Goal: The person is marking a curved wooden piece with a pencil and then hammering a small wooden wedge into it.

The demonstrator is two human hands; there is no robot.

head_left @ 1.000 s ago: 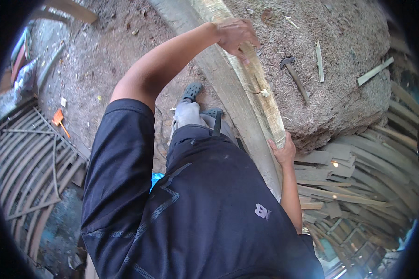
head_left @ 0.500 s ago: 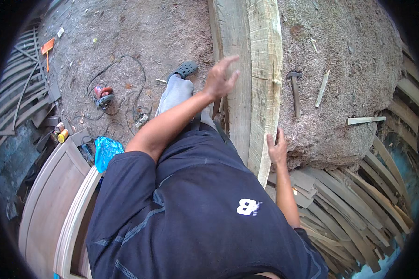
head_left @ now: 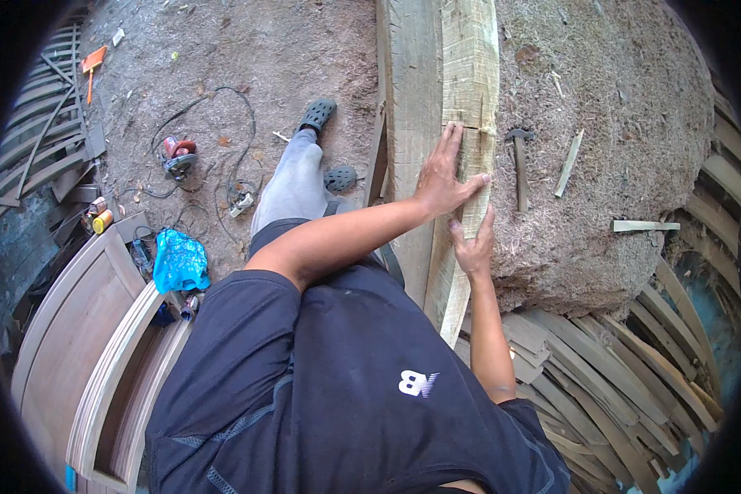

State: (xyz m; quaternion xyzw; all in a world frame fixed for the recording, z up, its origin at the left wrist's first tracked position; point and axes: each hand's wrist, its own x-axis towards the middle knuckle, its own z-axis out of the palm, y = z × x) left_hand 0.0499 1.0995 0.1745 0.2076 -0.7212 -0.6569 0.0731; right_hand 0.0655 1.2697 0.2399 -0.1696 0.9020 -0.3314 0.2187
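Observation:
A long pale plank with a rough sawn face lies lengthwise on a wider grey timber. A dark crack runs across the pale plank just past my left fingertips. My left hand rests flat on this plank, fingers stretched forward and thumb spread to the right. Close below it, my right hand touches the plank's right edge, its thumb and forefinger apart. Its other fingers are partly hidden. Neither hand holds a tool. To the right, a hammer lies on the ground.
A thin wood strip lies beyond the hammer. At left are a red power tool with a looping cord, a blue plastic bag and a panelled wooden piece. Stacked boards fill the lower right.
My left hand has come down from the air onto the pale plank, moving right. My right hand has shifted slightly forward and left along the edge. My body has leaned, and a second shoe shows.

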